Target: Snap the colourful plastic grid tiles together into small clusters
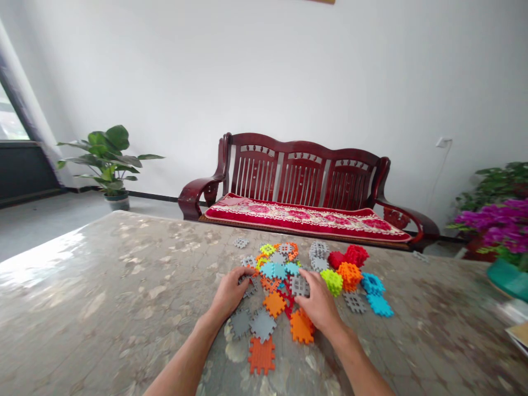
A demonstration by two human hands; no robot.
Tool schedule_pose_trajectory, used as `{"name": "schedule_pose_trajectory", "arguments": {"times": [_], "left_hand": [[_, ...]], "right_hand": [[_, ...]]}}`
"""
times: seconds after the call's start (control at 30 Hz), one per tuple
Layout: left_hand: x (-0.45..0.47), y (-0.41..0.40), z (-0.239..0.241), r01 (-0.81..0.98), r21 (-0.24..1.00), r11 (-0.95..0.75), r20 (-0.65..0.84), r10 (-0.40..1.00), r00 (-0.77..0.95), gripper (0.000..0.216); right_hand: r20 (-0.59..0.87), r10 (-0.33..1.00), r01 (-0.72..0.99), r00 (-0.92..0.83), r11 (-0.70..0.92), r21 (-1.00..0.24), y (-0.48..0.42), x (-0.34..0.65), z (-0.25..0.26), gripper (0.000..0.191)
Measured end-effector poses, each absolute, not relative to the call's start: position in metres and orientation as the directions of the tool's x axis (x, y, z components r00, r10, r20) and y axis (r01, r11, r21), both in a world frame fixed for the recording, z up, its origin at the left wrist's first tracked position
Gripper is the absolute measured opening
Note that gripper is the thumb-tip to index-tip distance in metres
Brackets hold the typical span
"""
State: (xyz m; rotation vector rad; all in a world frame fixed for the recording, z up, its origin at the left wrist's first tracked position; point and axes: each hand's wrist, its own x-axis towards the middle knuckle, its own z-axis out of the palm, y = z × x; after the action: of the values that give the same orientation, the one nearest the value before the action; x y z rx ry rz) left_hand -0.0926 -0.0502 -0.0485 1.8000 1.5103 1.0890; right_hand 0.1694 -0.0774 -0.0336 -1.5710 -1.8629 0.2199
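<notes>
Several flat, toothed plastic tiles in grey, orange, blue, red and lime lie scattered in a pile [277, 275] on the marbled table [124, 297]. My left hand [230, 294] rests on the left side of the pile, its fingers curled over a grey tile [248, 287]. My right hand [318, 301] lies on the pile's right side, its fingertips touching another grey tile [299, 286]. An orange tile [301, 327] peeks out beneath the right palm. Assembled cubes stand just right of that hand: lime [332, 281], orange [350, 275] and red [356, 255].
More tiles lie near me, orange [261, 355] and grey [263, 324]. Blue pieces [376, 296] sit at the right. Behind the table stands a dark wooden bench [305, 181] with a red cushion. A potted plant [109, 159] is at left, purple flowers [499, 217] at right.
</notes>
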Motion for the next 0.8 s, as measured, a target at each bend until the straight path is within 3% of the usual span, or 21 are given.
{"name": "schedule_pose_trajectory", "arguments": {"times": [0.23, 0.4, 0.8], "left_hand": [[-0.093, -0.050, -0.049, 0.539, 0.815, -0.212, 0.229, 0.973, 0.036, 0.033], [-0.093, -0.050, -0.051, 0.524, 0.820, -0.228, 0.244, 0.969, 0.040, 0.033], [-0.093, -0.050, -0.053, 0.526, 0.819, -0.230, 0.248, 0.968, 0.037, 0.033]], "right_hand": [[0.426, 0.896, 0.817, 0.127, 0.148, -0.557, -0.038, 0.209, -0.012, 0.055], [0.392, 0.914, 0.876, 0.110, 0.097, -0.473, 0.010, 0.239, 0.007, 0.054], [0.396, 0.914, 0.885, 0.088, 0.112, -0.453, 0.060, 0.262, 0.009, 0.058]]}}
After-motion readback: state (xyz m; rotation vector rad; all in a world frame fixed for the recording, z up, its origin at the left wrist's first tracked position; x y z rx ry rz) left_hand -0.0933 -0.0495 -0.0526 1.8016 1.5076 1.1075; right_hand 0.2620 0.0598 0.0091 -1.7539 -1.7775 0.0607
